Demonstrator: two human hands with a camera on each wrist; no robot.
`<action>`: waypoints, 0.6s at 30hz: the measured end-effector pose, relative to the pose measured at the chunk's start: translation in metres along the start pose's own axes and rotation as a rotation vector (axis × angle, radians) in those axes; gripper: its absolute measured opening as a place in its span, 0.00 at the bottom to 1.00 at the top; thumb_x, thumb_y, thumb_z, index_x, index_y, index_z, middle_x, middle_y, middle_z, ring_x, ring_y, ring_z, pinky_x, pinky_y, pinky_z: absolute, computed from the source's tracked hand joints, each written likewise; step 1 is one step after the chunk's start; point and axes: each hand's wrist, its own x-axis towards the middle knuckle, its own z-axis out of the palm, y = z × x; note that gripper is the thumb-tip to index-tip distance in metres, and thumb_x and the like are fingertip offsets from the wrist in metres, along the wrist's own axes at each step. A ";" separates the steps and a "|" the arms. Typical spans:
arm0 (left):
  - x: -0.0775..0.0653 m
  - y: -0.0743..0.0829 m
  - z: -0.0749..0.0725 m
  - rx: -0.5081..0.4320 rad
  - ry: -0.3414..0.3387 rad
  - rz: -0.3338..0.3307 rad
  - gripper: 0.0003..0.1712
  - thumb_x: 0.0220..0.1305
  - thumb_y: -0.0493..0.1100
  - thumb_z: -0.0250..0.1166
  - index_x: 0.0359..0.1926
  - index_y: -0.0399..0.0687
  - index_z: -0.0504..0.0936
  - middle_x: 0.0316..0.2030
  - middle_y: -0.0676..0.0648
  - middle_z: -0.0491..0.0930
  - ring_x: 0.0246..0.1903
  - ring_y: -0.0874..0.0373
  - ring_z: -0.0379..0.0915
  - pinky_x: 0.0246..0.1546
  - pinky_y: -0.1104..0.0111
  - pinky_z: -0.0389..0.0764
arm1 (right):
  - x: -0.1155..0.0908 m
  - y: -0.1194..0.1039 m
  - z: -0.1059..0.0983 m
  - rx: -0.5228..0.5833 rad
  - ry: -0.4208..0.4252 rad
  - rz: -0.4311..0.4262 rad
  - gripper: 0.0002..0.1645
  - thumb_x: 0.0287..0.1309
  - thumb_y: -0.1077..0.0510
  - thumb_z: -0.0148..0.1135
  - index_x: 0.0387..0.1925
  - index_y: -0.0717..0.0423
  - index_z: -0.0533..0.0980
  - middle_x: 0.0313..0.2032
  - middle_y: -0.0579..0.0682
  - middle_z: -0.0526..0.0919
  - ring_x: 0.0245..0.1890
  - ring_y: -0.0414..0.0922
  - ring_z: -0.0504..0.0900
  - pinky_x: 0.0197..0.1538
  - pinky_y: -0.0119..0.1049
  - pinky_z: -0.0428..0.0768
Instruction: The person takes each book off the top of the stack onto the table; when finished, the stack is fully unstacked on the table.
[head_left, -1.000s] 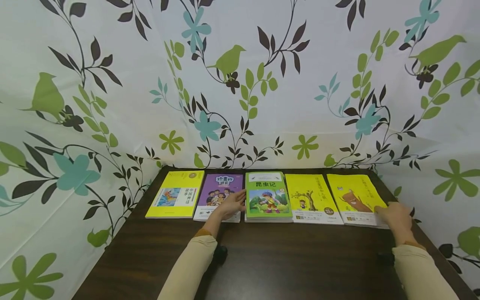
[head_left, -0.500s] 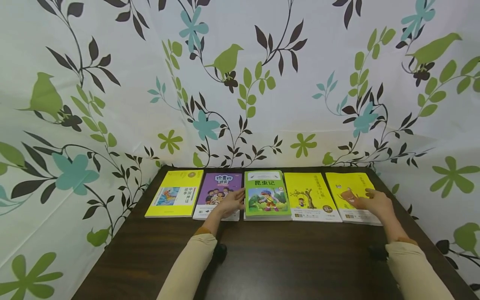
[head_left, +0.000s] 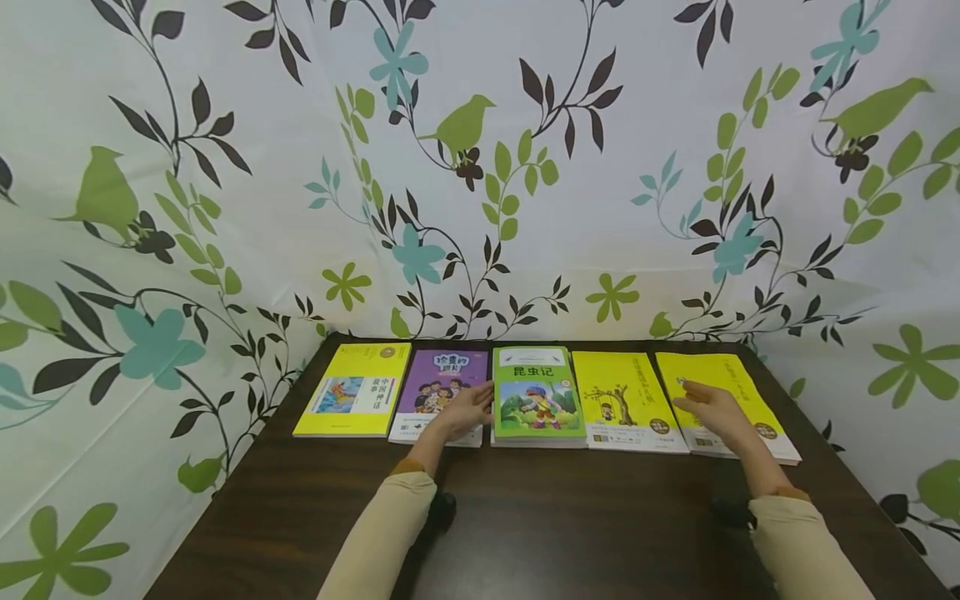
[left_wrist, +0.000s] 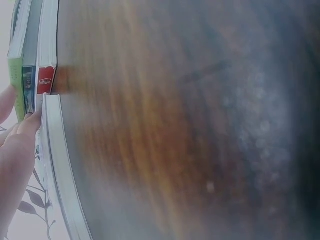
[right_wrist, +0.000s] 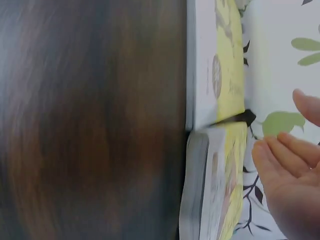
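My left hand [head_left: 459,414] reaches across the lower part of the purple book [head_left: 442,379]. Its fingertips touch the left side of the green book [head_left: 536,396]. In the left wrist view, the green book [left_wrist: 16,85] lies on top of other books, with the fingers against their edges. My right hand [head_left: 716,412] hovers with extended fingers over the rightmost yellow book [head_left: 750,392], and holds nothing. In the right wrist view, this hand [right_wrist: 290,170] is apart from the thick yellow book [right_wrist: 232,185] beside it.
A yellow book with a tree picture [head_left: 626,387] lies right of the green one. Another yellow book [head_left: 363,367] is at the row's left end. The row lies along the back of the dark wooden table [head_left: 570,517], before a patterned cloth wall [head_left: 480,283].
My right hand has moved left, from the right edge of the rightmost yellow book to above its left part. The left hand stays against the green book.
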 end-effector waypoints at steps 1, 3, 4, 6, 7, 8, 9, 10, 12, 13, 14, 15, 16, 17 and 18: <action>0.000 0.001 0.000 0.004 0.001 -0.003 0.48 0.59 0.18 0.52 0.76 0.37 0.43 0.76 0.37 0.41 0.76 0.44 0.39 0.71 0.55 0.58 | 0.002 -0.002 0.002 0.004 -0.014 -0.018 0.49 0.69 0.39 0.50 0.73 0.70 0.48 0.69 0.75 0.56 0.68 0.72 0.58 0.65 0.66 0.64; 0.000 0.002 0.000 0.002 0.004 -0.004 0.48 0.59 0.18 0.52 0.77 0.38 0.43 0.76 0.37 0.41 0.76 0.44 0.39 0.71 0.55 0.58 | 0.005 -0.006 0.006 0.026 -0.033 -0.042 0.50 0.68 0.37 0.51 0.74 0.69 0.49 0.71 0.73 0.54 0.69 0.71 0.57 0.67 0.66 0.62; 0.000 0.003 0.000 0.001 0.006 -0.003 0.48 0.59 0.18 0.52 0.77 0.38 0.43 0.76 0.37 0.41 0.76 0.44 0.39 0.71 0.55 0.57 | 0.006 -0.008 0.008 0.044 -0.049 -0.043 0.51 0.68 0.36 0.51 0.74 0.67 0.49 0.71 0.71 0.54 0.70 0.70 0.56 0.66 0.68 0.62; 0.001 0.004 0.000 -0.001 0.006 0.003 0.48 0.59 0.18 0.52 0.77 0.38 0.43 0.76 0.37 0.41 0.76 0.43 0.39 0.71 0.55 0.57 | 0.009 -0.012 0.013 0.073 -0.067 -0.057 0.50 0.67 0.37 0.52 0.74 0.66 0.49 0.72 0.69 0.54 0.70 0.69 0.55 0.66 0.68 0.61; 0.001 0.004 0.000 -0.005 0.007 0.002 0.48 0.59 0.18 0.53 0.77 0.38 0.43 0.76 0.37 0.42 0.76 0.43 0.39 0.71 0.55 0.57 | 0.010 -0.014 0.016 0.079 -0.068 -0.054 0.50 0.67 0.36 0.52 0.75 0.64 0.50 0.72 0.68 0.55 0.71 0.68 0.56 0.67 0.68 0.60; 0.002 0.004 -0.001 -0.008 0.006 0.001 0.48 0.60 0.18 0.52 0.77 0.38 0.43 0.76 0.37 0.41 0.76 0.43 0.39 0.71 0.55 0.57 | 0.011 -0.015 0.020 0.088 -0.066 -0.056 0.49 0.67 0.37 0.53 0.75 0.63 0.51 0.72 0.67 0.56 0.70 0.67 0.57 0.67 0.67 0.61; 0.002 0.003 -0.001 -0.009 0.005 0.000 0.48 0.60 0.18 0.52 0.77 0.38 0.43 0.76 0.37 0.42 0.76 0.43 0.39 0.71 0.55 0.57 | 0.012 -0.017 0.024 0.103 -0.066 -0.056 0.49 0.66 0.36 0.54 0.74 0.62 0.53 0.72 0.66 0.58 0.70 0.66 0.59 0.67 0.66 0.62; 0.002 0.003 -0.001 -0.011 0.004 0.002 0.47 0.60 0.18 0.52 0.76 0.37 0.43 0.76 0.36 0.42 0.76 0.43 0.39 0.71 0.55 0.57 | 0.013 -0.018 0.028 0.122 -0.074 -0.062 0.48 0.66 0.38 0.55 0.74 0.62 0.53 0.72 0.66 0.58 0.70 0.65 0.60 0.67 0.65 0.62; 0.002 0.002 0.000 -0.011 0.008 -0.006 0.47 0.60 0.18 0.53 0.77 0.38 0.43 0.76 0.37 0.42 0.76 0.44 0.39 0.71 0.55 0.57 | 0.015 -0.022 0.038 0.170 -0.088 -0.085 0.46 0.67 0.41 0.56 0.74 0.63 0.54 0.72 0.66 0.59 0.71 0.64 0.60 0.70 0.61 0.61; 0.002 0.002 0.000 -0.008 0.011 -0.011 0.47 0.60 0.18 0.53 0.77 0.38 0.44 0.76 0.38 0.42 0.76 0.44 0.40 0.71 0.56 0.57 | 0.016 -0.024 0.043 0.209 -0.099 -0.082 0.44 0.68 0.44 0.56 0.74 0.63 0.54 0.72 0.65 0.59 0.71 0.63 0.59 0.70 0.60 0.61; 0.001 0.002 0.000 -0.005 0.012 -0.011 0.47 0.60 0.18 0.53 0.77 0.38 0.44 0.76 0.37 0.43 0.76 0.44 0.40 0.71 0.55 0.58 | 0.017 -0.026 0.048 0.247 -0.118 -0.096 0.43 0.68 0.47 0.57 0.74 0.64 0.54 0.72 0.66 0.59 0.71 0.63 0.59 0.70 0.60 0.60; 0.001 0.001 0.000 -0.004 0.014 -0.011 0.47 0.60 0.19 0.53 0.77 0.39 0.44 0.76 0.37 0.43 0.76 0.44 0.40 0.71 0.55 0.58 | 0.018 -0.028 0.053 0.284 -0.139 -0.101 0.42 0.69 0.50 0.57 0.74 0.65 0.54 0.72 0.66 0.58 0.72 0.63 0.58 0.71 0.59 0.60; 0.001 0.001 0.000 -0.005 0.016 -0.014 0.47 0.60 0.19 0.53 0.77 0.39 0.44 0.76 0.38 0.43 0.76 0.45 0.40 0.71 0.55 0.58 | 0.018 -0.031 0.058 0.306 -0.164 -0.118 0.40 0.70 0.52 0.56 0.74 0.66 0.53 0.72 0.67 0.57 0.72 0.63 0.57 0.71 0.58 0.59; 0.001 0.001 0.000 -0.005 0.017 -0.016 0.47 0.60 0.19 0.53 0.77 0.39 0.45 0.76 0.38 0.43 0.76 0.45 0.41 0.71 0.56 0.58 | 0.019 -0.033 0.063 0.324 -0.174 -0.123 0.40 0.69 0.53 0.56 0.73 0.66 0.54 0.72 0.66 0.58 0.72 0.62 0.58 0.71 0.57 0.60; 0.001 0.000 0.001 -0.007 0.016 -0.013 0.47 0.60 0.19 0.53 0.77 0.39 0.44 0.76 0.38 0.43 0.76 0.45 0.41 0.71 0.55 0.57 | 0.020 -0.034 0.067 0.333 -0.190 -0.137 0.39 0.70 0.55 0.55 0.73 0.66 0.54 0.72 0.66 0.59 0.71 0.62 0.60 0.70 0.56 0.62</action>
